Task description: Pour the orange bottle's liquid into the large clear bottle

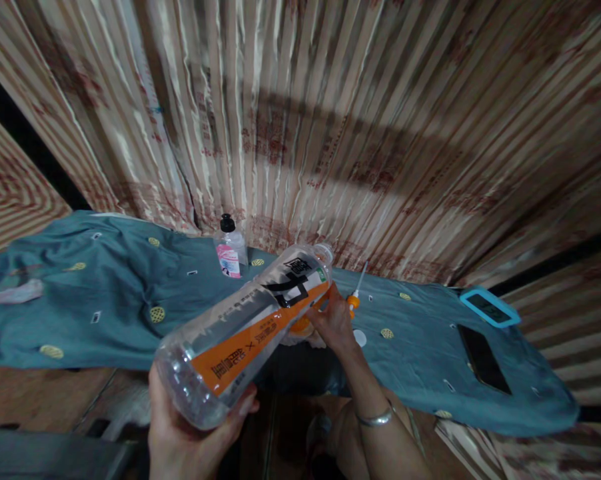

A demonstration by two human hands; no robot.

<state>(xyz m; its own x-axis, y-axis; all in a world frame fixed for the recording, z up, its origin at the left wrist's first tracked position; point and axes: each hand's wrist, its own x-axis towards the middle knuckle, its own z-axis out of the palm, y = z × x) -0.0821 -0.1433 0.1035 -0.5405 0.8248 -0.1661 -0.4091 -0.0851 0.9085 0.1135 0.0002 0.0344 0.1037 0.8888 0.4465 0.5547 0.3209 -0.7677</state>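
Note:
A large clear plastic bottle [250, 333] with an orange and grey label is held tilted in front of me, its open-looking neck pointing up and to the right. My left hand [195, 413] is wrapped round its base. At the upper end, my right hand [335, 320] grips the bottle's side below the neck, some fingers hidden behind it. Something orange [300, 325] shows partly behind the bottle, by the right fingers. Just right of that hand, an orange and white spray head [353, 300] with a thin tube lies on the patterned green cloth. A small white disc [360, 339] is nearby.
The cloth-covered surface [420, 333] runs across the view against a striped curtain [300, 147]. A pump bottle with a black top [229, 250] stands at the back. To the right lie a blue-framed device [490, 308] and a dark phone [483, 359].

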